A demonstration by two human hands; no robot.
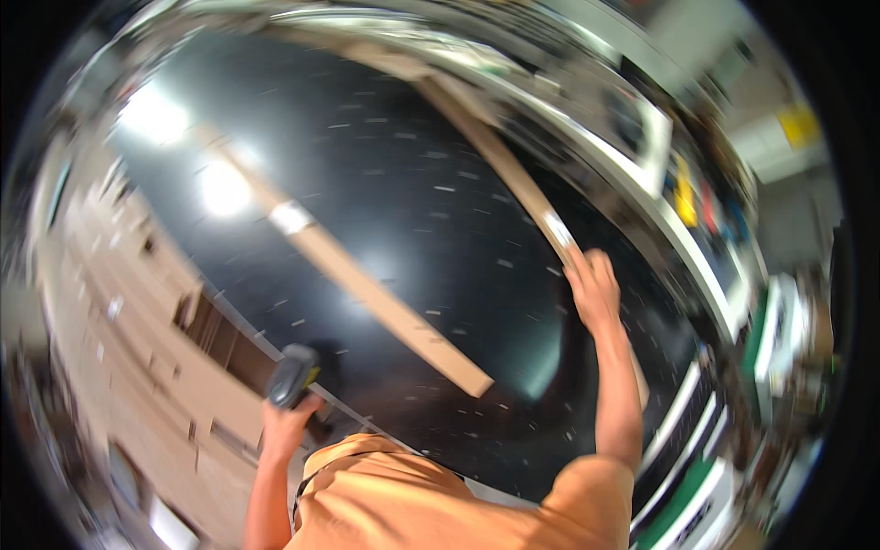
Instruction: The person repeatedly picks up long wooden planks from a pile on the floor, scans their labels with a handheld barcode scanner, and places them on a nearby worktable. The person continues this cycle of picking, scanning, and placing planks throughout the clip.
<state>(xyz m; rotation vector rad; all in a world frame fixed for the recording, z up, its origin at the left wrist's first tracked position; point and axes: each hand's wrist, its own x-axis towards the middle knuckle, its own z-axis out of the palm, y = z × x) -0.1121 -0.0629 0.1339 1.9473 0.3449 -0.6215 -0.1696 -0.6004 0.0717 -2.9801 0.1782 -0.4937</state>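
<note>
In my left hand (pixel 289 423), at the near left edge of a black tabletop (pixel 431 211), is a dark handheld tool (pixel 293 374) with a rounded head and a yellow-green patch. Blur hides its exact kind. My right hand (pixel 594 289) reaches out over the right side and has its fingers closed on a long light-brown strip (pixel 509 170) with a white label. That strip runs from the far side past my wrist. Left of it, a second brown strip (pixel 367 293), also labelled in white, lies diagonally on the black surface, apart from both hands.
Brown boards or cartons (pixel 137 293) lie to the left below the table edge. Along the right runs a white frame (pixel 632 174) with cluttered shelving behind it. Green and white items (pixel 697 495) stand at the lower right. Motion blur smears the surroundings.
</note>
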